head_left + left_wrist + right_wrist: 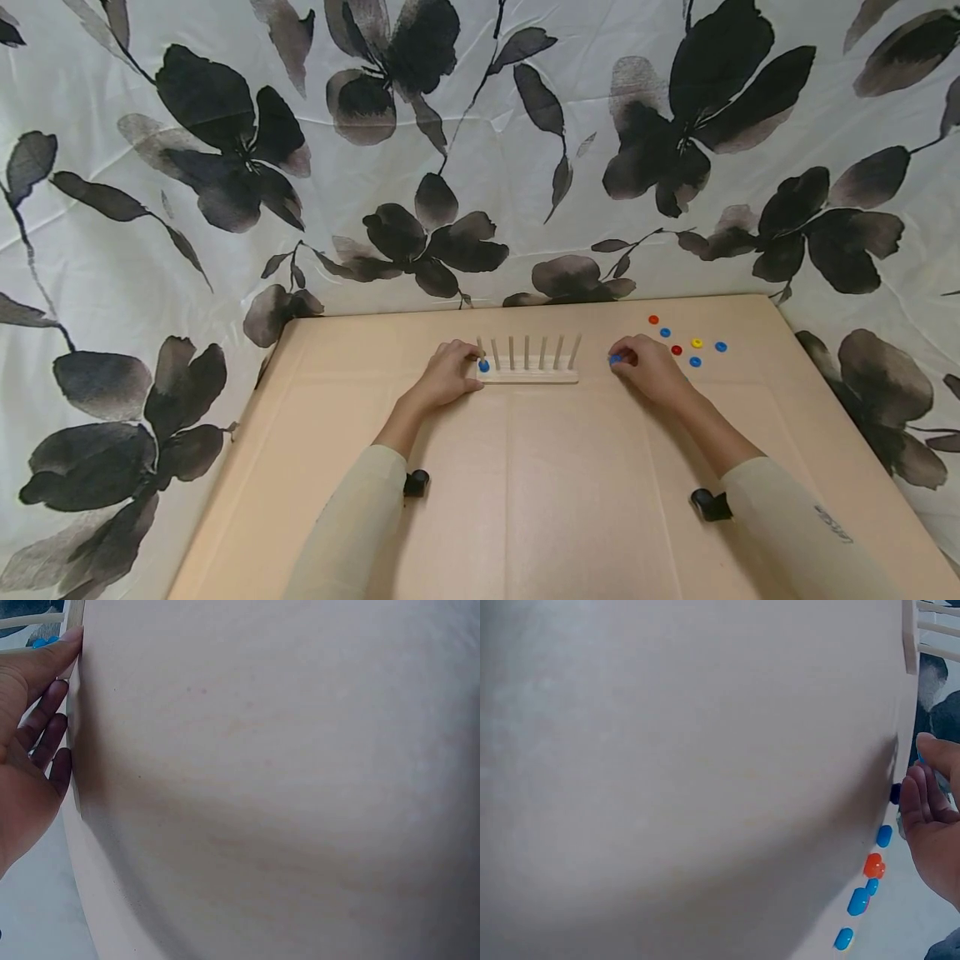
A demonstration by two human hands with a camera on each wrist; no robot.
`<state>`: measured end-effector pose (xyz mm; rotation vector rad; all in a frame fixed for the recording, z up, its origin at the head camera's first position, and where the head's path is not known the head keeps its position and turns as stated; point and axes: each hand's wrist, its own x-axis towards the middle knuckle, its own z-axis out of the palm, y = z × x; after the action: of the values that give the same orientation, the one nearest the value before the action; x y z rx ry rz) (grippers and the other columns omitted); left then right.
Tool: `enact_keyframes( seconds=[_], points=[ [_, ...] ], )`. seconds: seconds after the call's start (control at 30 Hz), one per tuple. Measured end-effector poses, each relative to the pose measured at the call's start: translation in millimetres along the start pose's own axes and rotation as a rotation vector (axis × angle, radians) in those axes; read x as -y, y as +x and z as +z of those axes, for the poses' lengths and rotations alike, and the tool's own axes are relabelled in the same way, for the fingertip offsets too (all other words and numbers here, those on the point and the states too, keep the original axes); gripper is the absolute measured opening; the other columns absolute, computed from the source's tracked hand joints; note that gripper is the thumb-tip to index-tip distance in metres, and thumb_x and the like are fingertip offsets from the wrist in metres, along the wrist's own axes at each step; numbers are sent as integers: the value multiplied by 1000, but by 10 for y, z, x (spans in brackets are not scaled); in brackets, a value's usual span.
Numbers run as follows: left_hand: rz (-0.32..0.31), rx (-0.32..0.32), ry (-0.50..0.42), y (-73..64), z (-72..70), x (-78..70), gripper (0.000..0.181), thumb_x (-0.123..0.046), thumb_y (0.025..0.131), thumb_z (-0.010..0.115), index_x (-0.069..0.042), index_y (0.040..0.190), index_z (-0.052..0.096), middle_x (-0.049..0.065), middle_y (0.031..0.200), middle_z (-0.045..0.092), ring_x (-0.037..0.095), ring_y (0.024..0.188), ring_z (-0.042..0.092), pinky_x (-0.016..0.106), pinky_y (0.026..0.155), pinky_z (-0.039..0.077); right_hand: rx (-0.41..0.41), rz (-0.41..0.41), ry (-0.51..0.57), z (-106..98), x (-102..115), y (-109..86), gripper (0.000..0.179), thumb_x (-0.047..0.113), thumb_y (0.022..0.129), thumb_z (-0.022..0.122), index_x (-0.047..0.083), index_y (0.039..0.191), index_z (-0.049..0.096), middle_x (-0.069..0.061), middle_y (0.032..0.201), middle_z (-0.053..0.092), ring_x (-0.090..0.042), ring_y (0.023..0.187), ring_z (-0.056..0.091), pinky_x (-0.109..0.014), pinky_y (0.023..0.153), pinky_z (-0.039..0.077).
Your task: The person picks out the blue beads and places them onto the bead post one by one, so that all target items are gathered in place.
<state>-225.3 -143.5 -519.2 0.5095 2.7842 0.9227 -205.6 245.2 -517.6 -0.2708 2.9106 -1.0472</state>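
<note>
A pale wooden peg rack (528,377) with a row of upright pegs stands near the back of the table. On its leftmost peg sits a blue ring (483,366), low down by the base. My left hand (448,373) holds the rack's left end, and in the left wrist view its thumb (66,646) lies along the base. To the right of the rack, my right hand (651,368) pinches another blue ring (615,359) between thumb and fingertips. The right wrist view shows only a sliver of that ring (920,757).
Several loose rings lie right of my right hand, among them a red ring (677,350), a yellow ring (697,343) and a blue ring (721,347). A floral cloth (465,150) hangs behind the wooden-coloured table (570,483), whose back edge is close beyond the rack.
</note>
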Motion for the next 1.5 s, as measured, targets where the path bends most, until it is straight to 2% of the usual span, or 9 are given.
enact_keyframes(
  seconds=[0.1,0.2,0.5,0.63,0.93,1.13,1.5],
  points=[
    [4,-2,4,-6,-9,-2,52,-21,86,85,-9,131,64,9,134,60,29,128,47,47,113,37,17,50,15,-45,42,-10,22,12,97,71,7,118,67,-13,110,61,-28,100,56,-40,89,52],
    [10,-5,8,-11,-12,1,51,-21,85,86,-9,131,64,8,134,60,29,128,47,47,113,37,14,67,15,-104,80,-10,22,12,99,70,7,120,66,-12,111,63,-29,102,56,-41,90,53],
    [32,6,5,-31,-3,17,50,-20,86,85,-9,131,64,7,130,60,28,126,47,47,111,38,-104,-103,-22,-278,218,47,17,7,93,76,3,109,72,-12,99,71,-27,91,66,-38,83,53],
    [35,-3,3,-21,-3,13,50,-19,86,85,-9,131,65,7,129,61,28,124,48,47,110,38,-125,-162,-31,-346,315,114,16,8,93,76,4,108,73,-12,100,71,-25,91,66,-37,82,54],
    [24,-12,2,8,-6,-5,48,-19,86,85,-10,129,65,7,128,61,29,124,47,48,110,38,-124,-240,-33,-468,646,251,17,9,93,76,4,110,72,-11,97,71,-26,89,68,-42,80,57],
    [13,-8,-5,19,-2,-18,50,-19,86,85,-10,131,65,7,129,61,28,125,48,47,110,38,-137,-296,-12,-517,821,341,17,9,92,77,5,108,74,-10,99,70,-23,88,68,-42,80,58],
    [10,-11,-6,59,13,-13,49,-19,86,85,-10,130,65,7,127,61,27,123,48,46,109,38,-96,-344,53,-468,1126,463,19,9,93,77,2,110,74,-11,99,69,-23,88,68,-39,80,58]
  ],
)
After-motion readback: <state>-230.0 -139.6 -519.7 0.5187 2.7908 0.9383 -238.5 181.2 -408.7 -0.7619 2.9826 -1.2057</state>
